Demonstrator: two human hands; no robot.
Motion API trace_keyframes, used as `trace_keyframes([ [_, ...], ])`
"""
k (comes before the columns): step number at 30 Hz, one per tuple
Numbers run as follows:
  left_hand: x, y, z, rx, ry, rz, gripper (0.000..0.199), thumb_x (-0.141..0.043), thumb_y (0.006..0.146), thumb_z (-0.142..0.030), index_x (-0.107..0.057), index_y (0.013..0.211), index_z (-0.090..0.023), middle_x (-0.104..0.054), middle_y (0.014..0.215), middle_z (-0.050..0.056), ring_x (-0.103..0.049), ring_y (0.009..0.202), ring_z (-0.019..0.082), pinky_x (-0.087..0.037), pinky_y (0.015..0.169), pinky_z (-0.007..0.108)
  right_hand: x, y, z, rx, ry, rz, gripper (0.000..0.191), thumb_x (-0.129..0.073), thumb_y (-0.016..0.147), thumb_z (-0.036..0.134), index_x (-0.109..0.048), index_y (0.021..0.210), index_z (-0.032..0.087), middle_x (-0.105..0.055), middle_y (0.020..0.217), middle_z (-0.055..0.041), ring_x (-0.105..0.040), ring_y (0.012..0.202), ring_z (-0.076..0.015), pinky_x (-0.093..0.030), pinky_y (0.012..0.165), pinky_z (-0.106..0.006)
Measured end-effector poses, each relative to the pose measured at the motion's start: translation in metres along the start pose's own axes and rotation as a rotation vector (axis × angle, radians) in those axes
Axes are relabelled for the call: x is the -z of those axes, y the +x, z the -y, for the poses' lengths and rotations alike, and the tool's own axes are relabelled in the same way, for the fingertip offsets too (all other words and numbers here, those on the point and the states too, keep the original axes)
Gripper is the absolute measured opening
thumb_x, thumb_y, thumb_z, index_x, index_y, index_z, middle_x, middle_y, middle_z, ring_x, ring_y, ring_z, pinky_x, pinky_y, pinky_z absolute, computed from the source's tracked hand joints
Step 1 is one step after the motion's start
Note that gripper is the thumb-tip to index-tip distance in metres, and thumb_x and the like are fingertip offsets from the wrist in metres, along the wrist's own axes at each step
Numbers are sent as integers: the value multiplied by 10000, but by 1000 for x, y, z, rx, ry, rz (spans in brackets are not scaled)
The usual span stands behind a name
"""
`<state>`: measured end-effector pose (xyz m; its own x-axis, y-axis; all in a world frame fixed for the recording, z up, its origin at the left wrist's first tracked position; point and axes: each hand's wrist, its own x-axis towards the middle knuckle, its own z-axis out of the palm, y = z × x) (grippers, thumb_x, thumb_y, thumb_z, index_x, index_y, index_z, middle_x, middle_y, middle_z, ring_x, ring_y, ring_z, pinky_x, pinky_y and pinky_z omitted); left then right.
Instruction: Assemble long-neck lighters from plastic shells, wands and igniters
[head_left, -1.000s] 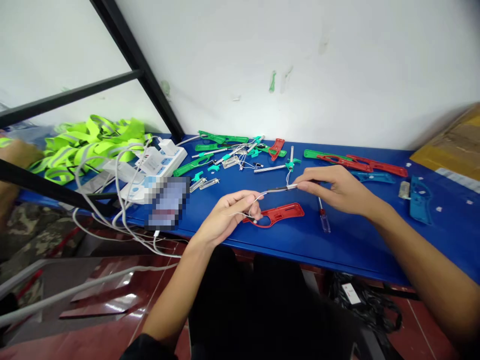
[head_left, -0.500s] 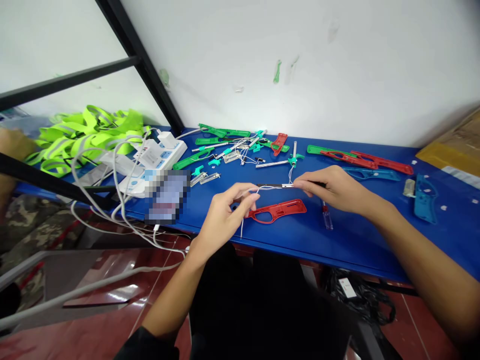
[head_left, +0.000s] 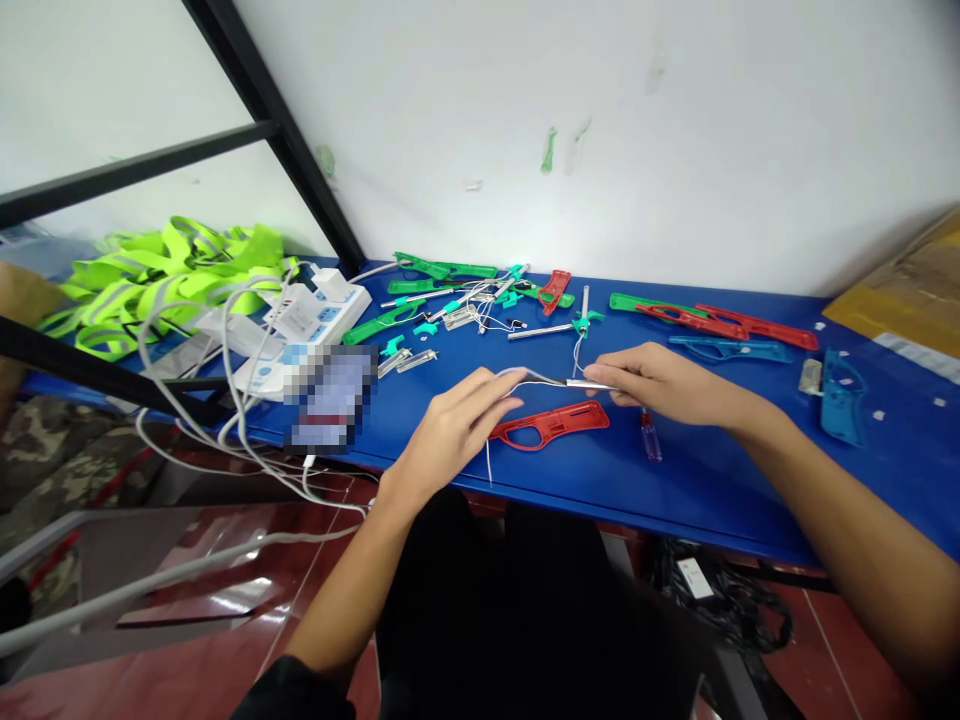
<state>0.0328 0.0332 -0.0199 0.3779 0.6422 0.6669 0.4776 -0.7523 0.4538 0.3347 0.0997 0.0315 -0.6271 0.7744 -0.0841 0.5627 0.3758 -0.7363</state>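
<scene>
My left hand (head_left: 450,425) holds thin wires (head_left: 517,377) between thumb and fingers, and a white wire end hangs below it. A metal tube (head_left: 585,384) is pinched in my right hand (head_left: 652,382), with a dark strip running from its left end toward my left hand. Just beneath the hands lies a red plastic gun-shaped shell (head_left: 555,424), its left end partly behind my left fingers. A screwdriver (head_left: 650,438) with a clear handle lies below my right hand. Behind, a green clip with a metal rod (head_left: 584,310) stands near the wires.
Green shells (head_left: 450,268), loose tubes and wires lie at the back of the blue table (head_left: 480,470). Red shells (head_left: 757,325) and a blue shell (head_left: 842,400) are right. Left are a power strip (head_left: 300,345), phone (head_left: 335,400), yellow-green straps (head_left: 180,270) and another person's arm.
The piece between my hands now shows more of its silver tube and has dropped slightly. My left fingers are straighter, and the view has shifted a little.
</scene>
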Motion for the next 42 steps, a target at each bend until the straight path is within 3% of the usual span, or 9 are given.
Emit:
trace_keyframes([
  [5,-8,-4,3,95,-89,-74,594,-630,1115,-267,-409,1665,-291,-731,1018,20,-712,807,118,-637,773,248,1,-1,2,-16,5,41,598,-503,1049,730,-420,720,238,-418,635,54,-328,570,-124,-321,594,-303],
  [10,-6,-2,6,25,-18,-27,724,-652,1103,-268,-289,1729,-291,-715,1083,38,-701,863,137,-648,831,298,3,-1,2,-36,3,103,625,-487,1041,754,-415,702,234,-412,633,52,-333,563,-120,-332,599,-301],
  [16,-1,1,4,-62,175,39,290,-604,1115,-205,-678,1395,-203,-680,1089,65,-683,930,158,-605,809,303,4,-3,1,-43,33,112,598,-516,1048,719,-478,708,228,-496,625,44,-419,559,-124,-366,592,-294],
  [21,-2,4,1,-32,226,-48,204,-610,1111,-206,-729,1276,-189,-641,1052,69,-658,899,158,-594,785,306,4,-4,4,0,43,131,472,-570,1052,652,-680,872,230,-607,634,40,-504,551,-130,-367,568,-285],
  [25,-5,6,-2,-28,188,-46,169,-605,1113,-208,-739,1211,-175,-691,1089,96,-690,955,180,-604,837,342,3,-3,3,41,35,144,546,-553,1060,659,-634,745,220,-539,608,49,-443,528,-113,-348,550,-285],
  [28,-7,4,-2,-49,185,-35,165,-614,1111,-203,-738,1213,-164,-764,1068,96,-729,954,189,-587,812,338,2,-2,3,58,21,132,549,-554,1055,671,-656,760,219,-523,597,54,-428,516,-112,-343,544,-288],
  [34,-6,-1,2,-193,207,-150,230,-708,1046,-113,-735,1263,-186,-841,1099,71,-791,963,180,-573,843,337,0,-3,4,67,31,163,573,-512,1086,640,-645,725,216,-522,566,57,-438,505,-107,-395,565,-282],
  [42,-7,1,3,-155,166,-99,243,-678,1071,-129,-741,1293,-206,-855,1080,57,-803,938,172,-548,824,342,1,-5,5,-6,164,263,528,-531,1072,655,-620,777,226,-473,589,61,-401,527,-110,-410,550,-279],
])
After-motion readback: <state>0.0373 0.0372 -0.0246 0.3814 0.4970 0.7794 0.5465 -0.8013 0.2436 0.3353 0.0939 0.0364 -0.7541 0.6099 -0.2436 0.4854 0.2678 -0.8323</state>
